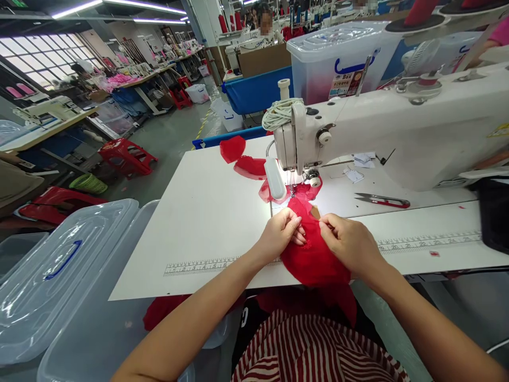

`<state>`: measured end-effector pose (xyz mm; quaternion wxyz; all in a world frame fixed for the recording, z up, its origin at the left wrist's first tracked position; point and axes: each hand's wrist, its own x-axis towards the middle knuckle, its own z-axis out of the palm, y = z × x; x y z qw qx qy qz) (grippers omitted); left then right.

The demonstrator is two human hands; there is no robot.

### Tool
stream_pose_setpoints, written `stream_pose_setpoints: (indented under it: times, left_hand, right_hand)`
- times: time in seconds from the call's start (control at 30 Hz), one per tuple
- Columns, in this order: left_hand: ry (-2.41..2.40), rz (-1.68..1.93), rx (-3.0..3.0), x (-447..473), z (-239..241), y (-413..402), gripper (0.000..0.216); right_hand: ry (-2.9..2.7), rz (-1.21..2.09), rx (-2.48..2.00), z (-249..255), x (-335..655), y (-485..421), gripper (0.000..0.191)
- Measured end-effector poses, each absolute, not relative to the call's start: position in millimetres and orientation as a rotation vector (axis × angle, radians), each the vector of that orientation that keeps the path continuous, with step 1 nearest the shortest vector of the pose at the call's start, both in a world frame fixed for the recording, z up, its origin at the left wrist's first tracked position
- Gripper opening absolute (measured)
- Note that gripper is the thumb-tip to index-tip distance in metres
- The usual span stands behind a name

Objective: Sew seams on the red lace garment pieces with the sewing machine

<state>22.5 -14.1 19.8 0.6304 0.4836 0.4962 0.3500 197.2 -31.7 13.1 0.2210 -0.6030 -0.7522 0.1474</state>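
A red fabric piece (314,254) lies on the white sewing table (207,212), its far end under the presser foot (292,187) of a white sewing machine (397,127). My left hand (280,233) pinches the fabric on its left side, fingers curled. On the right side my right hand (345,241) grips the same fabric, fingers bent onto it. The near end of the fabric hangs over the table's front edge toward my striped lap.
More red pieces (242,156) trail behind the needle. Red-handled thread snips (384,200) lie right of the needle. Clear lidded plastic bins (59,270) stand at my left. A ruler strip (429,241) runs along the table front. Another person sits far behind the machine.
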Motion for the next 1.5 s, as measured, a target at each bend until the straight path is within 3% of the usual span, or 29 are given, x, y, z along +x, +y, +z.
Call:
stream_pose_setpoints:
  times: [0.33, 0.43, 0.53, 0.6, 0.73, 0.83, 0.9, 0.97, 1.07, 1.27, 1.33, 1.5]
  left_hand:
    - [1.222, 0.811, 1.292, 26, 15, -11, 0.043]
    - [1.186, 0.814, 1.279, 21, 14, -16, 0.032]
    - [1.152, 0.807, 1.230, 16, 15, -22, 0.023]
    - [1.145, 0.820, 1.174, 16, 15, -24, 0.024]
    - [1.109, 0.863, 1.112, 19, 13, -24, 0.030]
    - [1.074, 0.899, 1.115, 19, 13, -25, 0.040]
    - [1.095, 0.853, 1.130, 15, 15, -25, 0.030]
    - [1.227, 0.748, 1.275, 9, 21, -22, 0.020]
    - [1.513, 0.637, 1.590, -6, 32, -7, 0.022]
    - [1.928, 0.722, 1.960, -20, 40, 22, 0.019]
    - [1.784, 0.753, 2.320, -13, 35, 22, 0.012]
    - [1.277, 0.532, 2.775, 1, 15, 18, 0.019]
  right_hand:
    - [-1.895, 0.696, -1.472, 13, 191, -36, 0.023]
    - [-1.933, 0.541, -1.638, 11, 200, -34, 0.019]
    - [-1.908, 0.185, -1.881, 12, 208, -30, 0.012]
    - [-1.894, 0.058, -1.721, 16, 206, -26, 0.014]
    - [-2.075, 0.344, -1.099, 21, 187, -14, 0.023]
    - [-2.162, 0.591, -1.030, 16, 177, 1, 0.025]
    - [-2.179, 0.585, -1.030, 8, 178, 11, 0.026]
    - [-2.218, 0.505, -1.023, 1, 182, 19, 0.027]
    - [-2.365, 0.362, -1.010, -4, 190, 24, 0.030]
    - [-2.515, 0.210, -0.990, -4, 197, 27, 0.043]
    - [-2.528, 0.194, -0.955, -5, 198, 29, 0.043]
    - [-2.492, 0.144, -0.880, -9, 199, 31, 0.042]
